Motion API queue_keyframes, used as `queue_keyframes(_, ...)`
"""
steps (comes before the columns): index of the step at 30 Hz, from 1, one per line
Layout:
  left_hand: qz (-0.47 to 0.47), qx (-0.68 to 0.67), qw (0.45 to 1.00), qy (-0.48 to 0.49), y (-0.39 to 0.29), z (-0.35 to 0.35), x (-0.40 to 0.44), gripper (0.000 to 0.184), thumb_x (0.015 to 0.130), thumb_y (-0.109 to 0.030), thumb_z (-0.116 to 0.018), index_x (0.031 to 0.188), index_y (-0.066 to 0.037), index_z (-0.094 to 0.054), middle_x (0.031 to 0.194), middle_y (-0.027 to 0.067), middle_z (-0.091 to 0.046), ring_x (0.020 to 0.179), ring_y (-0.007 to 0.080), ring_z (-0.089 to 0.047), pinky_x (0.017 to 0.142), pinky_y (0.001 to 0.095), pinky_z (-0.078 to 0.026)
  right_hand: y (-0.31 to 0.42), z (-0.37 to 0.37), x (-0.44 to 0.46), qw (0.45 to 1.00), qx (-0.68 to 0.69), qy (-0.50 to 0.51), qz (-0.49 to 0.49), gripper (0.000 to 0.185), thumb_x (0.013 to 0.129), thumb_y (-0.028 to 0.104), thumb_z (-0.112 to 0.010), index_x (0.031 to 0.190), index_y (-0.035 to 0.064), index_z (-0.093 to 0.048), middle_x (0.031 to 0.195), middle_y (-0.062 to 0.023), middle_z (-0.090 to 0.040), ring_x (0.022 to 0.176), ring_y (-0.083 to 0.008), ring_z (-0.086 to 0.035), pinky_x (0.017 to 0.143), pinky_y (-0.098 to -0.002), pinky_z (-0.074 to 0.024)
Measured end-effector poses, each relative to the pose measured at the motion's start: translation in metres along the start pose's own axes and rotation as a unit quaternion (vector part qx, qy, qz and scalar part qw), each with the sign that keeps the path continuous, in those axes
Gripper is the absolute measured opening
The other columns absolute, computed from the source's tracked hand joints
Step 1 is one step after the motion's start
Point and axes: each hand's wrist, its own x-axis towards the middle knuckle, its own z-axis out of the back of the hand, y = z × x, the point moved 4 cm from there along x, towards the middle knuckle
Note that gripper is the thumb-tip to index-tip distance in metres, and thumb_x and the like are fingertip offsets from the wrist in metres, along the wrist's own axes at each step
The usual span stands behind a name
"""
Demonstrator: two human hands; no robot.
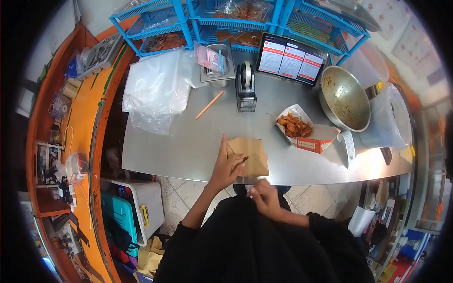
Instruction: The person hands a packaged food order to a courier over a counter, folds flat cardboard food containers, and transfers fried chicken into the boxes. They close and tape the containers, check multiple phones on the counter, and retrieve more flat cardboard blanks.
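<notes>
A small brown cardboard box [258, 153] sits near the front edge of the steel table. My left hand [228, 164] rests against its left side, thumb pointing up along the edge and the other fingers spread over the top. A small dark spot shows by these fingertips. Just in front of the table edge, my right hand [265, 197] is curled closed and slightly blurred; whatever it may hold is hidden. To the right of the box, an open paper box [317, 140] holds pieces of fried food [294, 126].
On the table [188, 146] are plastic bags [155, 87], an orange stick [209, 104], a tape dispenser [246, 89], a metal container [217, 73], a tablet [291, 59], a steel bowl [347, 99] and a paper slip [348, 147]. Blue racks [231, 21] stand behind.
</notes>
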Motion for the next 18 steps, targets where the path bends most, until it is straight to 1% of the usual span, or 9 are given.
queue_keyframes(3, -0.030, 0.006, 0.999, -0.015, -0.002, 0.000, 0.000, 0.016, 0.072, -0.014, -0.053, 0.086, -0.007, -0.051, 0.124, 0.0273, -0.003, 0.115, 0.0408, -0.012, 0.089, 0.0396, -0.024, -0.056, -0.012, -0.023, 0.984, -0.128, 0.046, -0.113, 0.019, 0.073, 0.016, -0.050, 0.059, 0.0027, -0.053, 0.058, -0.0129, -0.048, 0.055, -0.0277, -0.047, 0.050, -0.0359, -0.0378)
queue_keyframes(7, -0.018, 0.017, 1.000, -0.006, -0.002, 0.002, 0.000, 0.016, 0.072, -0.015, -0.053, 0.086, -0.006, -0.052, 0.125, 0.0266, -0.003, 0.114, 0.0401, -0.014, 0.088, 0.0391, -0.025, -0.076, -0.005, -0.005, 0.962, -0.201, 0.044, -0.179, 0.020, 0.074, 0.020, -0.048, 0.064, 0.0050, -0.056, 0.056, -0.0140, -0.052, 0.051, -0.0285, -0.052, 0.048, -0.0332, -0.0413)
queue_keyframes(9, -0.002, 0.014, 1.000, 0.003, -0.003, 0.003, 0.000, 0.016, 0.072, -0.016, -0.053, 0.085, -0.006, -0.052, 0.125, 0.0258, -0.004, 0.114, 0.0390, -0.016, 0.088, 0.0388, -0.025, -0.079, -0.001, -0.002, 0.912, -0.308, 0.149, -0.226, 0.032, 0.073, 0.033, -0.046, 0.066, 0.0035, -0.057, 0.064, -0.0165, -0.053, 0.057, -0.0333, -0.052, 0.051, -0.0402, -0.0423)
queue_keyframes(10, 0.000, 0.015, 1.000, 0.001, -0.002, 0.003, 0.000, 0.016, 0.072, -0.016, -0.053, 0.085, -0.006, -0.052, 0.125, 0.0258, -0.004, 0.114, 0.0390, -0.016, 0.088, 0.0388, -0.025, -0.087, 0.008, -0.002, 0.888, -0.364, 0.125, -0.250, 0.031, 0.072, 0.033, -0.047, 0.063, 0.0055, -0.057, 0.057, -0.0156, -0.053, 0.050, -0.0322, -0.051, 0.049, -0.0405, -0.0424)
queue_keyframes(12, -0.006, 0.022, 1.000, 0.008, -0.001, 0.003, 0.000, 0.017, 0.072, -0.016, -0.054, 0.085, -0.006, -0.053, 0.125, 0.0252, -0.005, 0.115, 0.0380, -0.016, 0.088, 0.0384, -0.026, -0.072, 0.033, 0.009, 0.894, -0.341, 0.174, -0.233, 0.024, 0.070, 0.027, -0.050, 0.071, 0.0035, -0.056, 0.057, -0.0155, -0.053, 0.054, -0.0291, -0.053, 0.052, -0.0368, -0.0425)
queue_keyframes(13, -0.001, 0.025, 1.000, 0.003, -0.001, 0.003, -0.001, 0.017, 0.072, -0.016, -0.054, 0.085, -0.006, -0.053, 0.125, 0.0252, -0.005, 0.115, 0.0380, -0.016, 0.088, 0.0384, -0.026, -0.066, 0.047, 0.013, 0.925, -0.264, 0.148, -0.229, 0.017, 0.070, 0.018, -0.051, 0.077, 0.0034, -0.055, 0.057, -0.0145, -0.054, 0.055, -0.0263, -0.054, 0.053, -0.0334, -0.0425)
queue_keyframes(14, -0.001, 0.024, 1.000, 0.004, -0.002, 0.003, 0.000, 0.017, 0.072, -0.017, -0.054, 0.085, -0.006, -0.053, 0.125, 0.0252, -0.006, 0.114, 0.0379, -0.017, 0.088, 0.0383, -0.026, -0.052, 0.059, 0.023, 0.938, -0.233, 0.106, -0.232, 0.015, 0.071, 0.017, -0.047, 0.076, 0.0042, -0.053, 0.066, -0.0160, -0.054, 0.064, -0.0304, -0.054, 0.057, -0.0344, -0.0432)
queue_keyframes(17, -0.003, 0.030, 1.000, 0.004, -0.003, 0.004, 0.001, 0.017, 0.072, -0.017, -0.054, 0.084, -0.006, -0.053, 0.125, 0.0253, -0.007, 0.113, 0.0376, -0.019, 0.089, 0.0383, -0.024, -0.037, 0.061, 0.061, 0.982, -0.143, -0.057, -0.109, 0.024, 0.076, 0.023, -0.046, 0.086, 0.0028, -0.051, 0.070, -0.0175, -0.054, 0.067, -0.0266, -0.055, 0.057, -0.0318, -0.0431)
queue_keyframes(18, -0.006, 0.036, 0.999, 0.008, -0.004, 0.003, 0.002, 0.017, 0.071, -0.017, -0.054, 0.084, -0.006, -0.053, 0.125, 0.0253, -0.007, 0.113, 0.0374, -0.019, 0.089, 0.0383, -0.023, -0.051, 0.053, 0.077, 0.983, -0.125, -0.047, -0.125, 0.027, 0.076, 0.027, -0.046, 0.087, 0.0025, -0.051, 0.068, -0.0164, -0.054, 0.067, -0.0242, -0.055, 0.056, -0.0300, -0.0430)
